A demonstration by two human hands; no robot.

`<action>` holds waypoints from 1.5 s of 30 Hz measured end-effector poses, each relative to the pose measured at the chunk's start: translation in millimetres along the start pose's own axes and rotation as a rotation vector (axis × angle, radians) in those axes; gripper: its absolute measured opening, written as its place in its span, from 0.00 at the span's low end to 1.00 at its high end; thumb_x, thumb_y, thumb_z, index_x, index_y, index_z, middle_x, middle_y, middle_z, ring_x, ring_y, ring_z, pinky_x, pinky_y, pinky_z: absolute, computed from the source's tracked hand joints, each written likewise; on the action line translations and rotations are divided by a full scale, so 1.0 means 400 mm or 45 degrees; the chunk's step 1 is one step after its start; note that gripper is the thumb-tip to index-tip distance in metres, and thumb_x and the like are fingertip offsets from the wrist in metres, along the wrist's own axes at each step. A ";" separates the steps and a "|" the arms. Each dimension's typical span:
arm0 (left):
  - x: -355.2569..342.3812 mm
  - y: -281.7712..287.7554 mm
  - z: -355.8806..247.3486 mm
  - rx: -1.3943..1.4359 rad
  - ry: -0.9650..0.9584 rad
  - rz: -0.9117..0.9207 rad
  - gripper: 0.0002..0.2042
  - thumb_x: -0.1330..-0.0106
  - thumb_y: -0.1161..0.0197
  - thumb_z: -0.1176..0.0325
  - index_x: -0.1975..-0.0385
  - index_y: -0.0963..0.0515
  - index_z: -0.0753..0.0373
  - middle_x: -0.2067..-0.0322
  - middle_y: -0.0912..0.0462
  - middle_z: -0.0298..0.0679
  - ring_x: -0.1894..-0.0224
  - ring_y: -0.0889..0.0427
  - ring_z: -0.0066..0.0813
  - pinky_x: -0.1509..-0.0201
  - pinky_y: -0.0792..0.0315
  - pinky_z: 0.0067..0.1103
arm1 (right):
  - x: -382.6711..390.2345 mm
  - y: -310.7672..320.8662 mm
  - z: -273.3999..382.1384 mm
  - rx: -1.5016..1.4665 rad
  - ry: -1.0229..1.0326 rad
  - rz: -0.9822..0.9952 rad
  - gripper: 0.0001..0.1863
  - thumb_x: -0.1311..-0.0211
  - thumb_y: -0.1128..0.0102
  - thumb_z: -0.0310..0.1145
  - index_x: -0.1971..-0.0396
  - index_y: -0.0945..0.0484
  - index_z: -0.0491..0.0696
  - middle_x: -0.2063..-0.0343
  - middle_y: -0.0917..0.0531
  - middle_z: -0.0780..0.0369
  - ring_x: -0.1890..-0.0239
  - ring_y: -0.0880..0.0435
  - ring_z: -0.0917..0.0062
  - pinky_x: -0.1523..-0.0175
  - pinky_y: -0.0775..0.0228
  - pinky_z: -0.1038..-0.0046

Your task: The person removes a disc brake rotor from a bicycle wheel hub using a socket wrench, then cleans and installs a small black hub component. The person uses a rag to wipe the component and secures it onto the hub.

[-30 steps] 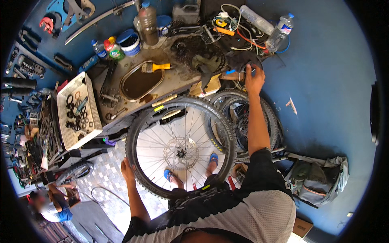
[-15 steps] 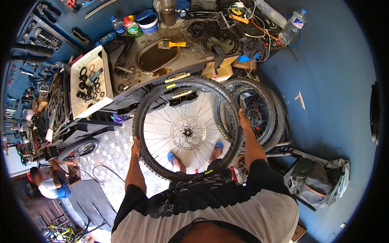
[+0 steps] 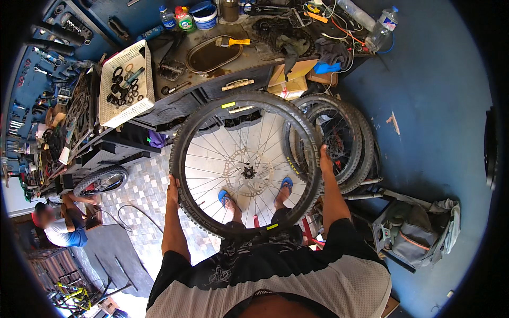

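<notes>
A bicycle wheel (image 3: 248,172) with a knobby black tyre, thin spokes and a brake disc at its hub is held flat in front of my body. My left hand (image 3: 172,192) grips the tyre at its left side. On the opposite side my right hand (image 3: 325,160) has hold of the tyre, partly hidden by it. Two yellow-green marks show on the tyre, one far and one near. Through the spokes I see the pale floor and my feet in blue sandals (image 3: 225,197).
More bicycle wheels (image 3: 355,153) lean beyond my right hand. The workbench (image 3: 254,66) ahead carries a tray (image 3: 214,54), a brush, bottles and cloths. A white basket (image 3: 108,108) of rings sits left. At far left a person (image 3: 61,228) sits low. A grey bag (image 3: 419,238) lies right.
The wheel and both hands have shifted slightly, the wheel's left edge moving a little left. My view has tilted, so the bench sits higher and further right. Both hands keep hold of the tyre.
</notes>
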State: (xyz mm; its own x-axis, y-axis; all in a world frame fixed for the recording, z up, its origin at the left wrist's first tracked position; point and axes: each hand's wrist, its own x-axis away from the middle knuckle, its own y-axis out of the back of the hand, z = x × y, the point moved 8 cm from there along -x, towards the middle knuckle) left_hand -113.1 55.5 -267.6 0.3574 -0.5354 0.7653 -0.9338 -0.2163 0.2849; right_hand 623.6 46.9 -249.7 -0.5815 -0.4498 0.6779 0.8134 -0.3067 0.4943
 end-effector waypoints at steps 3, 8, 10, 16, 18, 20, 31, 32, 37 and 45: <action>0.109 -0.028 -0.080 0.124 -0.153 0.002 0.52 0.37 0.54 0.20 0.33 0.30 0.67 0.40 0.23 0.44 0.41 0.23 0.37 0.38 0.29 0.32 | 0.058 0.108 -0.085 -0.255 -0.167 -0.152 0.71 0.51 0.63 0.90 0.24 0.48 0.41 0.24 0.45 0.49 0.22 0.47 0.56 0.23 0.53 0.55; 0.388 -0.180 -0.480 0.486 -0.759 0.117 0.37 0.25 0.47 0.38 0.35 0.30 0.70 0.41 0.25 0.41 0.39 0.25 0.30 0.32 0.31 0.26 | 0.156 0.310 -0.161 -1.211 0.091 -0.051 0.71 0.51 0.62 0.90 0.21 0.52 0.44 0.22 0.47 0.53 0.22 0.48 0.55 0.22 0.60 0.52; 0.509 -0.283 -0.679 0.589 -0.911 0.318 0.33 0.24 0.43 0.45 0.36 0.31 0.73 0.39 0.27 0.45 0.37 0.27 0.31 0.31 0.28 0.28 | 0.226 0.392 -0.177 -1.395 0.232 -0.046 0.70 0.51 0.66 0.91 0.20 0.57 0.48 0.20 0.52 0.56 0.20 0.56 0.55 0.22 0.65 0.46; 1.073 -0.593 -1.222 0.562 -1.733 0.768 0.24 0.28 0.38 0.43 0.59 0.21 0.64 0.69 0.28 0.32 0.61 0.23 0.20 0.51 0.13 0.30 | 0.398 0.474 -0.165 -2.063 0.149 0.254 0.62 0.43 0.52 0.81 0.20 0.56 0.53 0.20 0.61 0.52 0.19 0.65 0.50 0.23 0.62 0.35; 1.300 -0.663 -1.322 0.486 -2.078 0.863 0.23 0.26 0.42 0.44 0.58 0.19 0.62 0.66 0.16 0.35 0.65 0.15 0.23 0.58 0.12 0.31 | 0.442 0.472 -0.100 -2.072 0.551 0.708 0.56 0.39 0.46 0.74 0.20 0.54 0.57 0.20 0.65 0.53 0.21 0.64 0.44 0.29 0.44 0.36; 1.493 -0.730 -1.432 -0.160 -2.294 1.151 0.27 0.23 0.52 0.41 0.41 0.27 0.58 0.42 0.27 0.46 0.43 0.30 0.41 0.34 0.33 0.39 | 0.456 0.459 -0.098 -2.182 0.612 1.043 0.48 0.34 0.42 0.63 0.21 0.51 0.58 0.20 0.62 0.54 0.21 0.59 0.43 0.41 0.19 0.47; 1.470 -0.950 -1.381 -0.514 -1.313 2.064 0.35 0.28 0.55 0.40 0.24 0.45 0.47 0.25 0.41 0.47 0.44 0.17 0.56 0.45 0.28 0.64 | 0.344 0.588 -0.209 -1.628 0.639 0.455 0.40 0.38 0.37 0.36 0.28 0.41 0.40 0.35 0.28 0.48 0.47 0.17 0.53 0.45 0.19 0.57; 1.298 -0.884 -1.385 -0.517 -1.253 1.334 0.25 0.25 0.47 0.42 0.50 0.19 0.58 0.51 0.16 0.41 0.62 0.14 0.28 0.51 0.17 0.33 | 0.349 0.599 -0.219 -1.534 0.701 0.258 0.36 0.40 0.36 0.36 0.32 0.35 0.42 0.43 0.21 0.51 0.49 0.17 0.56 0.48 0.20 0.57; 0.794 -0.805 -1.115 -0.502 -0.757 1.100 0.40 0.38 0.37 0.31 0.36 0.24 0.57 0.45 0.16 0.48 0.45 0.16 0.40 0.43 0.22 0.40 | 0.366 0.580 -0.231 -1.512 0.610 0.128 0.32 0.38 0.39 0.46 0.35 0.28 0.50 0.48 0.18 0.57 0.50 0.17 0.58 0.41 0.25 0.54; 0.214 -0.475 -0.466 -0.159 -0.588 0.233 0.54 0.47 0.33 0.25 0.37 0.27 0.75 0.44 0.20 0.55 0.42 0.20 0.42 0.37 0.29 0.32 | 0.221 0.437 -0.357 -1.252 0.200 -0.186 0.39 0.38 0.44 0.66 0.35 0.25 0.55 0.41 0.20 0.60 0.41 0.22 0.61 0.35 0.33 0.59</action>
State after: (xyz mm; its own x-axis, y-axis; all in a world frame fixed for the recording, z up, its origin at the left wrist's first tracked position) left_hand 92.6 202.8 -148.6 0.1303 -0.8662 0.4824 -0.9660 -0.0014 0.2584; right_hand 716.3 -166.2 -181.3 -0.7256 -0.4363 0.5320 0.4264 -0.8920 -0.1500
